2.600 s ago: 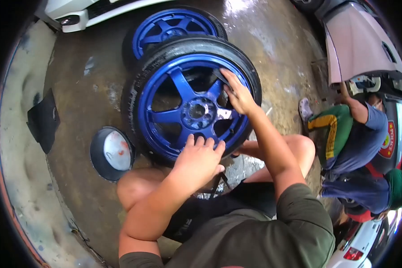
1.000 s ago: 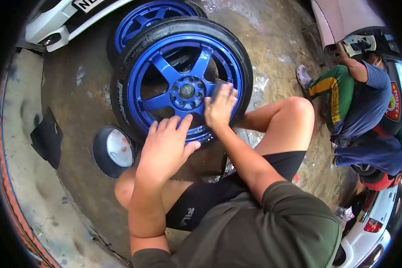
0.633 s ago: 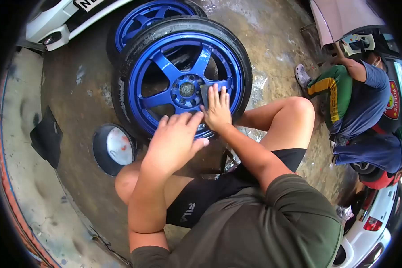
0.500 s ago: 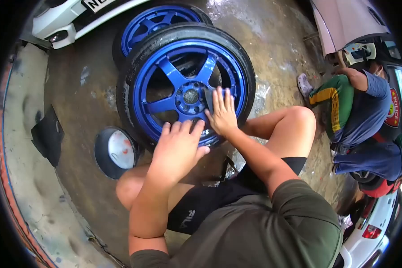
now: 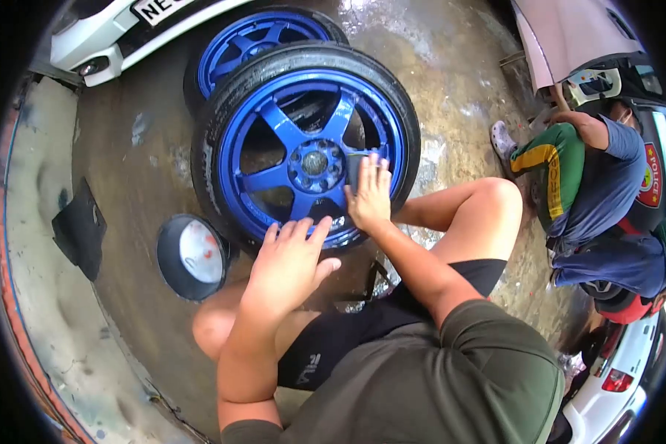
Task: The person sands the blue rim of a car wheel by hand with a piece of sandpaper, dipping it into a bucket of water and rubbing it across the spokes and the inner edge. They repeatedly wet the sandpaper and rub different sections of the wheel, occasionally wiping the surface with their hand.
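A blue six-spoke car wheel (image 5: pixel 277 124) with a black tire faces me, its surface wet and shiny. Against the right-hand spoke, my right hand (image 5: pixel 370 198) presses a small dark grey sheet (image 5: pixel 354 169) that looks like sandpaper; its fingers lie over the sheet and partly hide it. My left hand (image 5: pixel 288 260) is open, fingers spread at the lower edge of the wheel and thumb pointing right, with nothing in it.
Behind leans a second blue wheel (image 5: pixel 233 46). A dark bucket (image 5: pixel 172 255) with whitish liquid stands at left, near a black flat piece (image 5: pixel 81 229). A white car bumper (image 5: pixel 89 44) is at upper left. On the right sits another person (image 5: pixel 607 163), by a pale car panel (image 5: pixel 562 37).
My right hand and the dark sheet have slid slightly down and to the right along the spoke. My left hand has shifted a little lower and left at the wheel's edge.
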Tool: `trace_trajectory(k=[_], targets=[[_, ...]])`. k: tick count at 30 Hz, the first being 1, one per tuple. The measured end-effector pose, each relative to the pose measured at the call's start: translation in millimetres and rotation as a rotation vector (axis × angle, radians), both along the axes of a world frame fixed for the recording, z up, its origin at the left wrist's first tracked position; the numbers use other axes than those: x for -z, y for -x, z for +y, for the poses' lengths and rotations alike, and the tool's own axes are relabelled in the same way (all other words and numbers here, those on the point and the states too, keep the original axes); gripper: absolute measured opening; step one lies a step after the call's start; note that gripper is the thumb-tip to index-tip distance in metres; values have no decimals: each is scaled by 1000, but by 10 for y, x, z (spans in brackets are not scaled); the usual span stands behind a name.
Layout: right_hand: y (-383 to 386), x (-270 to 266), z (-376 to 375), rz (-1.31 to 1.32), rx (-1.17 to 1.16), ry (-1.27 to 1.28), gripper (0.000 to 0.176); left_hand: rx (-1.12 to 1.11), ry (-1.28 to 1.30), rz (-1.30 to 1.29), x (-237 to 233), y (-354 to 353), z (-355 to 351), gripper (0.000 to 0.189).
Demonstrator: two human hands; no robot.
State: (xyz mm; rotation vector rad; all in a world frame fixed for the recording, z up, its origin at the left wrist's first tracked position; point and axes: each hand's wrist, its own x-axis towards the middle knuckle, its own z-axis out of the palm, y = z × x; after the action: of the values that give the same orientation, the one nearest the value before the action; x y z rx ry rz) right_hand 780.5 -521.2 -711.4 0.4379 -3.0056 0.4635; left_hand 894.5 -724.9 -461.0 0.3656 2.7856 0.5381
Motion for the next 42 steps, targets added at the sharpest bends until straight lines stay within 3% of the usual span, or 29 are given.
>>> trace_trajectory(k=[1, 2, 5, 8, 11, 14, 16, 18, 22, 25, 30, 33, 36, 40, 42], targets=[[87, -34, 28, -9, 91, 83, 85, -14, 31, -33, -2, 9, -18, 71], [232, -33, 28, 144, 96, 212, 83, -37, 46, -37, 1, 45, -24, 70], [338, -43, 24, 202, 163, 301, 70, -27, 73, -8, 63, -7, -72, 71], [124, -65, 191, 14, 166, 352, 66, -9, 47, -31, 18, 27, -72, 70], [420, -109, 265, -45, 143, 634, 62, -6, 48, 8, -23, 93, -23, 70], [218, -15, 446, -157, 86, 800, 65, 28, 18, 19, -31, 162, 61, 71], [247, 146, 521, -166, 58, 755, 66, 52, 32, 14, 3, 177, 106, 70], [315, -210, 452, -390, 143, 731, 72, 36, 51, -35, 0, 222, 155, 71], [104, -73, 555, -373, 29, 862, 78, 33, 63, -71, 20, 298, 212, 71], [329, -240, 542, -665, 208, 1009, 75, 37, 61, -91, 75, 267, 214, 70], [255, 218, 643, -588, 181, 1026, 73, 28, 78, -144, 136, 301, 182, 71], [276, 146, 548, -620, 247, 1085, 69, 34, 68, -93, 165, 323, 166, 72], [115, -24, 544, -663, 308, 1111, 43, 41, 83, -114, 102, 300, 211, 73], [414, 72, 593, -741, 269, 1069, 52, 57, 73, -115, 140, 299, 266, 73], [68, 36, 597, -702, 298, 1149, 51, 59, 58, -109, 104, 324, 283, 73]])
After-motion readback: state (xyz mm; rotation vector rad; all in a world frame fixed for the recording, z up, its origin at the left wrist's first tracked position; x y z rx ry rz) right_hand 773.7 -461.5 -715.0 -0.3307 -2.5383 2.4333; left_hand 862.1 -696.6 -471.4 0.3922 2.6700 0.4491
